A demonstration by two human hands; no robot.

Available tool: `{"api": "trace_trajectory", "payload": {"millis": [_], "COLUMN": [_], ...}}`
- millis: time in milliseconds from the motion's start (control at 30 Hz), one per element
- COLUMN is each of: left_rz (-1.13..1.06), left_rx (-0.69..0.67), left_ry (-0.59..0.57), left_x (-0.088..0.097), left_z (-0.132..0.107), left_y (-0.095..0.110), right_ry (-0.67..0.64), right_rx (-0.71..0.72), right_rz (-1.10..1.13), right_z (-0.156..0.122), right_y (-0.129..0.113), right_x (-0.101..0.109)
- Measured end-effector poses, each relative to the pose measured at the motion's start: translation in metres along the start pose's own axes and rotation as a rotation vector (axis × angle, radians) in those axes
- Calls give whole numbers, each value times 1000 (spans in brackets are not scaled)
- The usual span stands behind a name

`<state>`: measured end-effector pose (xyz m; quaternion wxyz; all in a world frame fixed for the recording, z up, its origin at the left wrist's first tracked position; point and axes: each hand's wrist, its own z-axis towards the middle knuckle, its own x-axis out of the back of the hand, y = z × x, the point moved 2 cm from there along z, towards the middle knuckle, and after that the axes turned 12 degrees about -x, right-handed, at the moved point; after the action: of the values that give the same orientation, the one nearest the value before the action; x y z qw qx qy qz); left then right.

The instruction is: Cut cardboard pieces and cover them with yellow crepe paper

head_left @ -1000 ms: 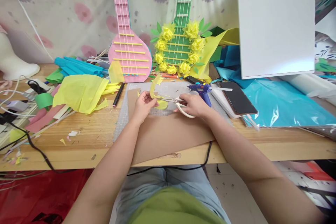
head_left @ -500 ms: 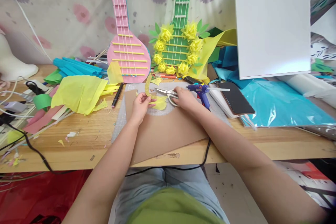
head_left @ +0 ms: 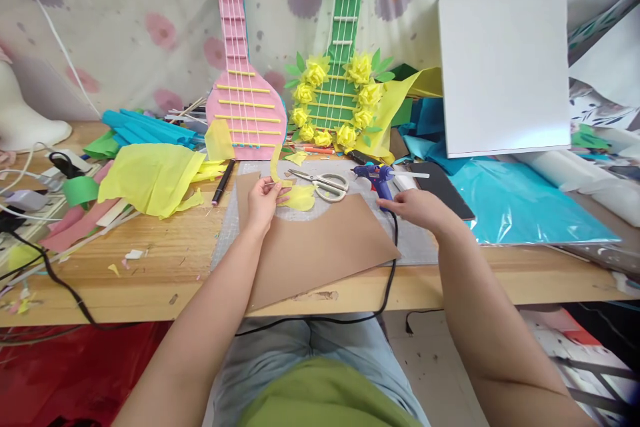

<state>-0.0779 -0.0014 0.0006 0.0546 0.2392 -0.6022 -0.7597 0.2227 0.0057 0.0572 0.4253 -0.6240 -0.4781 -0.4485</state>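
Note:
In the head view my left hand point(head_left: 265, 203) pinches a narrow yellow crepe paper strip point(head_left: 275, 163), whose free end rises above the fingers. Yellow cut paper pieces point(head_left: 301, 198) lie just right of those fingers. My right hand point(head_left: 419, 205) has its thumb and fingers closed at the handle's lower end of a blue glue gun point(head_left: 376, 177). A white stick pokes out of the gun's rear. Scissors point(head_left: 330, 187) with white handles rest on the mat between both hands, touched by neither.
Brown cardboard point(head_left: 320, 250) covers part of the grey cutting mat point(head_left: 420, 250). Behind stand a pink paper instrument point(head_left: 245, 103) and a green one point(head_left: 333, 97) with yellow paper flowers. A black marker point(head_left: 223, 183) lies left. The gun's black cord point(head_left: 391, 280) hangs over the table edge.
My right hand has let go of the scissors, leaving them on the mat, and moved right to the glue gun's handle. My left hand still holds the yellow strip.

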Motion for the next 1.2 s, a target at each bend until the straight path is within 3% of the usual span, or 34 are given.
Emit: {"api": "trace_trajectory", "payload": {"millis": [67,167,267,433,567,667,800,900,1000,1200], "left_rz": [-6,-8,-4,-16,-22,-13,-5,-37,-82,-96], "left_rx": [-7,-22,-41,-63,-79,-71,-58,-35,-18,-26], "left_ry": [4,-13,-33,-45,-63,-58,-9,32,20,-28], "left_x": [0,1,2,2,0,0,0,1,1,1], "left_z": [1,1,0,0,0,-1,-2,0,2,0], "left_y": [-1,-1,0,-1,0,1,3,2,1,2], "right_ry": [99,198,193,174,112,-12,196,132,15,-67], "right_rx": [-75,-3,61,-49,171,327,248,230,288,359], "right_rz": [8,105,237,684,1057,893,697,759,872,1086], "right_z": [9,26,37,32,17,5,-2,-3,-4,-7], "right_y": [12,9,-4,-9,-19,-35,-45,-50,-66,-100], "right_x": [5,0,-15,-21,-5,8,29,35,26,-20]}}
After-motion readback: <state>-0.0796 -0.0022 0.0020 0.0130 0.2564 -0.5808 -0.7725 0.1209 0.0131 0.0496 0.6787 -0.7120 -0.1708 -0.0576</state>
